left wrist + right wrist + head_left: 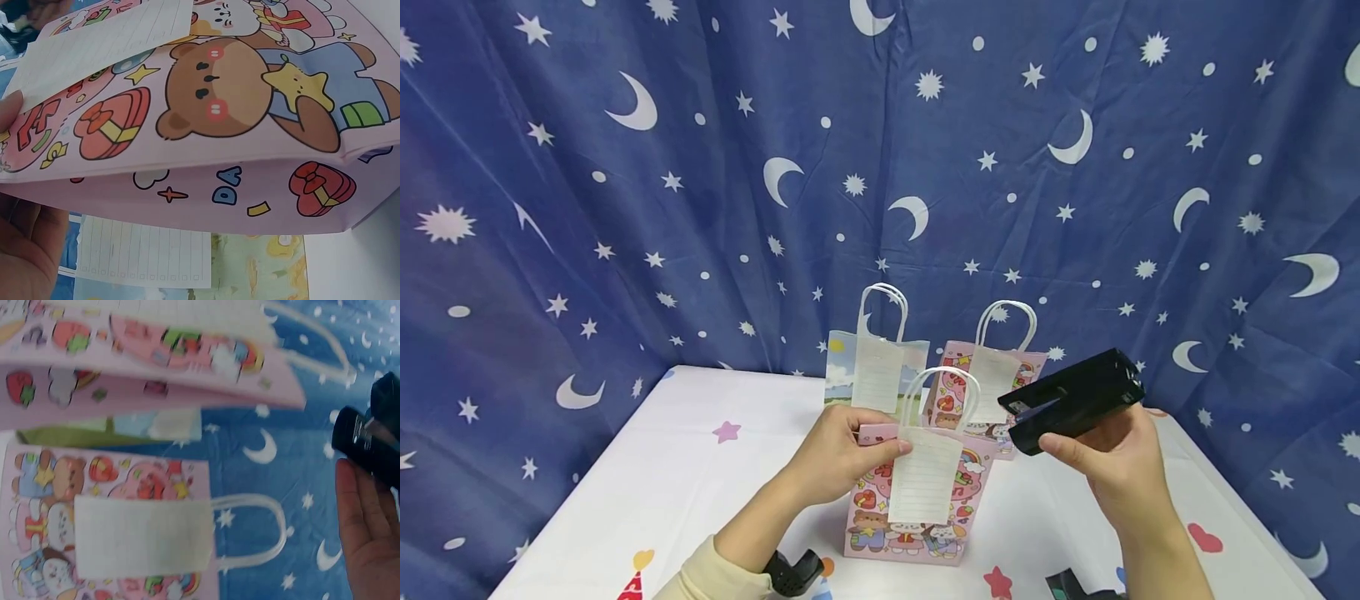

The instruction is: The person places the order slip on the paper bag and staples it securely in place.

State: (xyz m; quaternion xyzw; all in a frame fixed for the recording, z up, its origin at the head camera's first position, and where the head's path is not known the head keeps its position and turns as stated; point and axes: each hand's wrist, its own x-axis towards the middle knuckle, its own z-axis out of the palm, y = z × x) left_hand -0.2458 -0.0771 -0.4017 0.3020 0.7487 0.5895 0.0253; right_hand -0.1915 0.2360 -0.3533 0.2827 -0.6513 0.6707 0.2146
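A pink paper gift bag (865,533) with cartoon animals and white handles stands upright at the front of the table. My left hand (842,454) pinches its upper left edge, the thumb lying on a lined paper slip (925,479) against the bag's front. In the left wrist view the bag's bear print (215,94) fills the middle, with part of the left hand (28,250) at the edge. To the right of the bag, my right hand (1116,467) grips a black stapler (1075,400), raised above the table with its arms apart. The stapler's nose (356,437) shows in the right wrist view.
Behind stand a blue landscape-print bag (841,367) and a second pink bag (1030,367), each with a lined slip on its front. The white tablecloth (700,475) has printed shapes. A blue moon-and-star curtain (715,208) hangs close behind the table.
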